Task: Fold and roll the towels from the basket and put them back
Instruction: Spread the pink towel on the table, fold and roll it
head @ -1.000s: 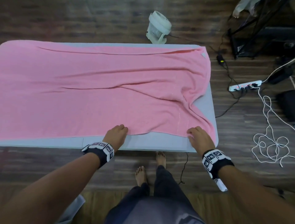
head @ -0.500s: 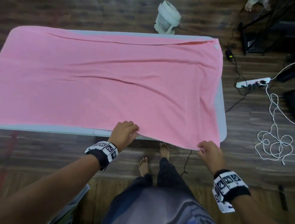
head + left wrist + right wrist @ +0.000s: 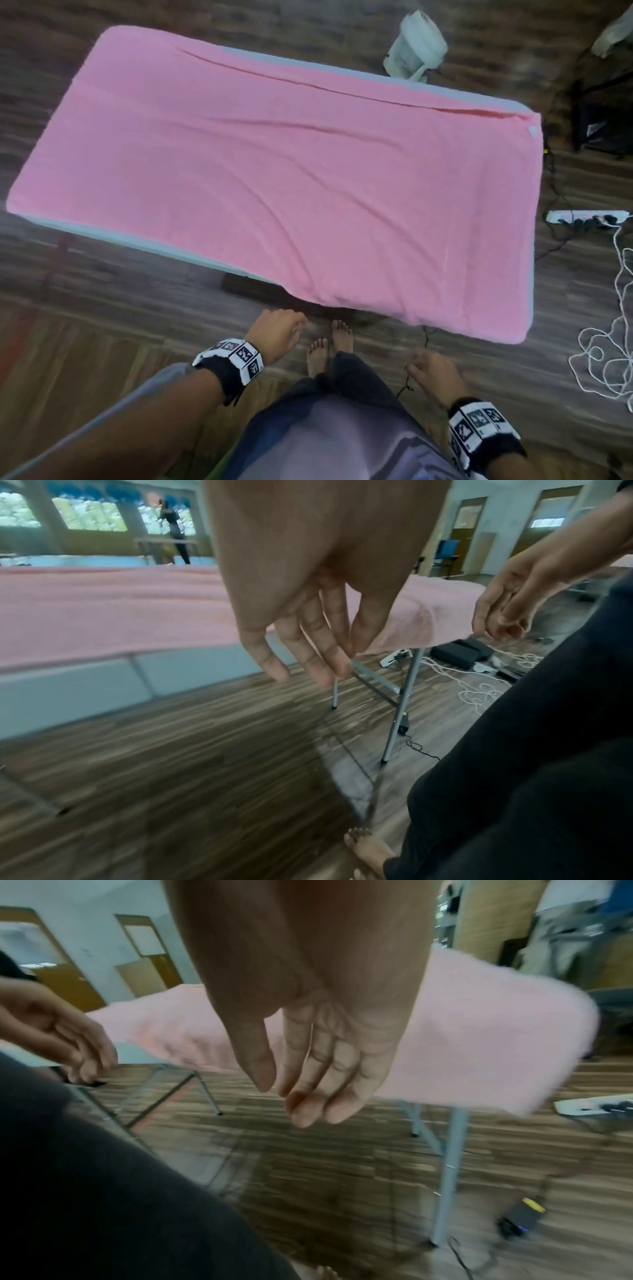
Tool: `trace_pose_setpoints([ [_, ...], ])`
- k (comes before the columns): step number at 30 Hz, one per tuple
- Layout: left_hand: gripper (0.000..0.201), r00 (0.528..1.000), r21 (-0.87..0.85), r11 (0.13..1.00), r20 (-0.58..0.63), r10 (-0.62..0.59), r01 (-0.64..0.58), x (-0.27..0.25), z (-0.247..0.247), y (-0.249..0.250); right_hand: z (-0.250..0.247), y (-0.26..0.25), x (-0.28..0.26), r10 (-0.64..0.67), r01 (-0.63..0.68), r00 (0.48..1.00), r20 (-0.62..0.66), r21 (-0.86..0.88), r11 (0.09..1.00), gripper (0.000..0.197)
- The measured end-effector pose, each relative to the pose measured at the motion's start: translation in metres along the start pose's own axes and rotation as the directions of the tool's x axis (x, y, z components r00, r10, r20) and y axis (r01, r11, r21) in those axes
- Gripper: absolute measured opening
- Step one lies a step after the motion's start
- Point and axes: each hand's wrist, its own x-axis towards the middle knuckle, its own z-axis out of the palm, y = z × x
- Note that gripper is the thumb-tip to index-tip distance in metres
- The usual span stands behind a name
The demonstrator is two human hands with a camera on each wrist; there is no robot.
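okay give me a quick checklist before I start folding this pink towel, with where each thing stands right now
1. Towel spread on the table: ok, opened out across the top.
2. Towel smooth: not ok, creases run across the middle and one long ridge lies by the far edge.
3. Towel square on the table: not ok, its near right corner hangs over the edge while bare table shows at near left.
4. Left hand free: ok, fingers relaxed, holding nothing, off the towel.
5. Right hand free: ok, fingers loose, empty, off the towel.
6. Basket ready for the roll: cannot tell, it is not in view.
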Motion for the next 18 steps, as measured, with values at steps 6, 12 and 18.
trace_pose_setpoints([
  [6,0.012,0.947,-0.185,0.942,-0.103,-0.303,0.281,-0.045,-0.008,-0.05,-0.019,-0.105,0.033,-0.254,0.262,0.962,0.104,-0.074,0.962,0.018],
  [12,0.017,0.889,-0.219,0.888,-0.137,-0.437,0.403,-0.066,-0.043,-0.132,-0.015,-0.234,0.061,-0.447,0.463,0.881,0.152,-0.087,0.882,0.024],
  [18,0.022,0.891,-0.123,0.908,-0.178,-0.417,0.4,-0.073,-0.104,-0.246,0.032,-0.342,0.088,-0.454,0.458,0.889,0.059,-0.115,0.881,0.026],
])
